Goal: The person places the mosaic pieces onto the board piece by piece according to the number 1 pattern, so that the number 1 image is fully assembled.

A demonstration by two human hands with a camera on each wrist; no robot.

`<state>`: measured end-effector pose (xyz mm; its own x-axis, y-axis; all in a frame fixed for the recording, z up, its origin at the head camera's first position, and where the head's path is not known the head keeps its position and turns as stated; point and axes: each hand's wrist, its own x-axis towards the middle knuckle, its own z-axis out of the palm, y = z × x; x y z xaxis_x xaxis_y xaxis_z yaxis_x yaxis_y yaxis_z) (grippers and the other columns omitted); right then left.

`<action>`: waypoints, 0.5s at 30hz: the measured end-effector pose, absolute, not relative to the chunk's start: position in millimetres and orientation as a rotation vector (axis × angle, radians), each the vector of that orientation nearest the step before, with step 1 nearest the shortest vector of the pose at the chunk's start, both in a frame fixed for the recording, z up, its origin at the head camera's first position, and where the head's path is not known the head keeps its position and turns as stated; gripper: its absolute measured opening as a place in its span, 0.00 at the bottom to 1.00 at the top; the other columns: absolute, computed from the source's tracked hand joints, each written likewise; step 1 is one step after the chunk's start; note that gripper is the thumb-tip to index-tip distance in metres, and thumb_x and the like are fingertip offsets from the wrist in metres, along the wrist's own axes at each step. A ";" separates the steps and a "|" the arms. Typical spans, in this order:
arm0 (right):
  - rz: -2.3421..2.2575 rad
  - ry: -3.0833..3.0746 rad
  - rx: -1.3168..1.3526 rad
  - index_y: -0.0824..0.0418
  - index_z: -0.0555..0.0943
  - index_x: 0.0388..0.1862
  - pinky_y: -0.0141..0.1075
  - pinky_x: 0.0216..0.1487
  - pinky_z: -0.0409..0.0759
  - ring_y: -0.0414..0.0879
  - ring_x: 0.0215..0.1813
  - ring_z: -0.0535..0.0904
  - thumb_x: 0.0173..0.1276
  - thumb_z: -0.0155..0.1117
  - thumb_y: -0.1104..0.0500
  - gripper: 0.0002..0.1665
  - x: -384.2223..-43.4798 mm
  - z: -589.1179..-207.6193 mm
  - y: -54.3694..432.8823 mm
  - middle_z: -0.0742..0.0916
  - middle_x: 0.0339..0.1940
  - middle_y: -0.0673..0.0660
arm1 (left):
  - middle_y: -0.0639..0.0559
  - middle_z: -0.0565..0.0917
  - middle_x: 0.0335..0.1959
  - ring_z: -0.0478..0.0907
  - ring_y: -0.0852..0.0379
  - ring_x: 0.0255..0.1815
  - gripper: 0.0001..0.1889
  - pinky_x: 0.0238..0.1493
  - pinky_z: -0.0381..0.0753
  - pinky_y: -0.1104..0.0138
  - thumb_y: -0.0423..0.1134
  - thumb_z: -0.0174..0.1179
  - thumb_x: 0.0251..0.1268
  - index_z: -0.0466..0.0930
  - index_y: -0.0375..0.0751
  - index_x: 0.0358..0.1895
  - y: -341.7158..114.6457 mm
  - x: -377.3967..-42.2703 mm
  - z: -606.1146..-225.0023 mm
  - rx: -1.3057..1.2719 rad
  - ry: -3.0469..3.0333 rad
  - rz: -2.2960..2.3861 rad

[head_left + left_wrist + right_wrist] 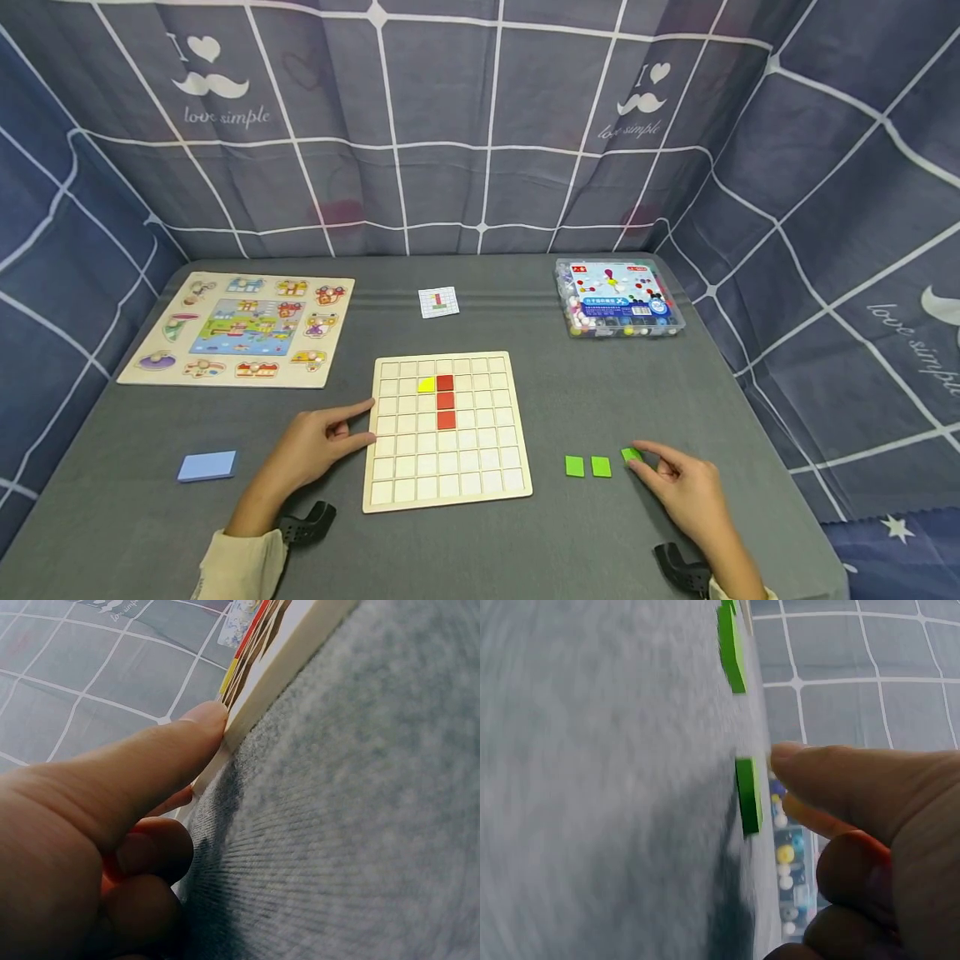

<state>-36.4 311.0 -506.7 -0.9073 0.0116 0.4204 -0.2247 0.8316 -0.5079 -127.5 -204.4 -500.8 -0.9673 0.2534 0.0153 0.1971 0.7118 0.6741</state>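
A light wooden grid board (448,461) lies mid-table, with three red square tiles (446,401) in one column and a yellow tile (427,385) left of the top one. My left hand (311,446) touches the board's left edge with thumb and index finger spread along it; its other fingers are curled in. Over the rightmost of three green tiles (748,796) hovers my right hand (678,487), thumb and index finger on either side. The right wrist view shows a gap between thumb and tile, which rests on the table. Two more green tiles (574,467) lie to its left.
A small printed grid card (438,302) lies behind the board. At back left is a wooden picture puzzle (247,329); at back right, a clear plastic box (619,297) of coloured balls. A blue block (207,467) sits left of my left hand. Grey-blue curtains (442,125) enclose the table.
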 end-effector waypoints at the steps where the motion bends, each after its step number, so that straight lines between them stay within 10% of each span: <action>1: 0.789 -2.609 0.147 0.55 0.91 0.40 0.26 0.19 0.56 0.27 0.18 0.55 0.49 0.86 0.63 0.18 -35.8 -507.1 312.5 0.66 0.16 0.35 | 0.62 0.72 0.18 0.64 0.65 0.19 0.29 0.23 0.62 0.69 0.53 0.74 0.61 0.84 0.50 0.65 -204.7 -127.5 -500.9 0.375 2.832 1.103; 15: 0.833 -2.704 0.058 0.55 0.91 0.44 0.28 0.18 0.58 0.30 0.17 0.56 0.53 0.84 0.58 0.18 -33.5 -508.6 320.6 0.67 0.16 0.37 | 0.63 0.71 0.17 0.64 0.66 0.18 0.28 0.23 0.63 0.69 0.52 0.74 0.61 0.83 0.50 0.65 -204.7 -127.9 -502.5 0.376 2.823 1.110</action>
